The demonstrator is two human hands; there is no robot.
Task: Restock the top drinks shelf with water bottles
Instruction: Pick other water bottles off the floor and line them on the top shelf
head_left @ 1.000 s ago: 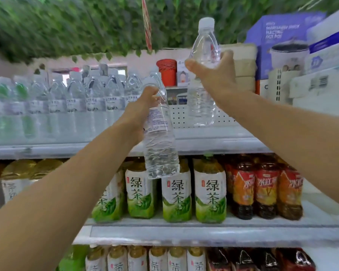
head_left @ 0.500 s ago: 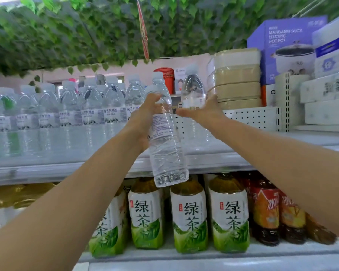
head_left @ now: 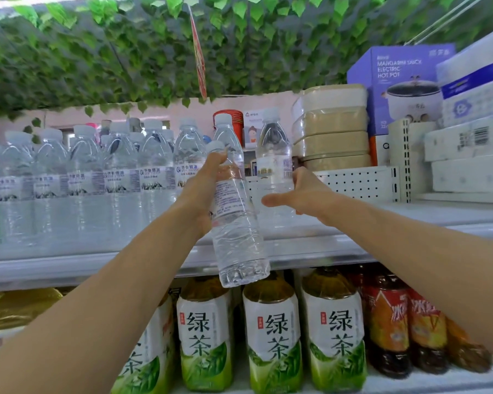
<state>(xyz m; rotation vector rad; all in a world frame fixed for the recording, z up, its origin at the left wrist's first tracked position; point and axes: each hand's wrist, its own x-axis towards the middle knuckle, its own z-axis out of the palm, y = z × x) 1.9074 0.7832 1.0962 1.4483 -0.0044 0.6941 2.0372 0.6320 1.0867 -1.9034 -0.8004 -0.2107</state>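
My left hand (head_left: 201, 193) grips a clear water bottle (head_left: 238, 231) by its upper half. The bottle tilts, with its base hanging in front of the top shelf's (head_left: 69, 267) front edge. My right hand (head_left: 306, 194) is wrapped round the lower part of a second water bottle (head_left: 273, 155), thumb across its front and fingers at its right side. That bottle stands upright on the top shelf, at the right end of a row of several water bottles (head_left: 120, 172).
A white perforated divider (head_left: 359, 183) bounds the water section on the right, with stacked beige packs (head_left: 332, 129) and boxes behind it. Green tea bottles (head_left: 271, 336) and red tea bottles (head_left: 387, 322) fill the shelf below. Artificial leaves (head_left: 125, 52) hang overhead.
My right hand has brought its bottle down from overhead and stood it on the top shelf. The left hand kept its bottle in about the same place. The view has tilted upward.
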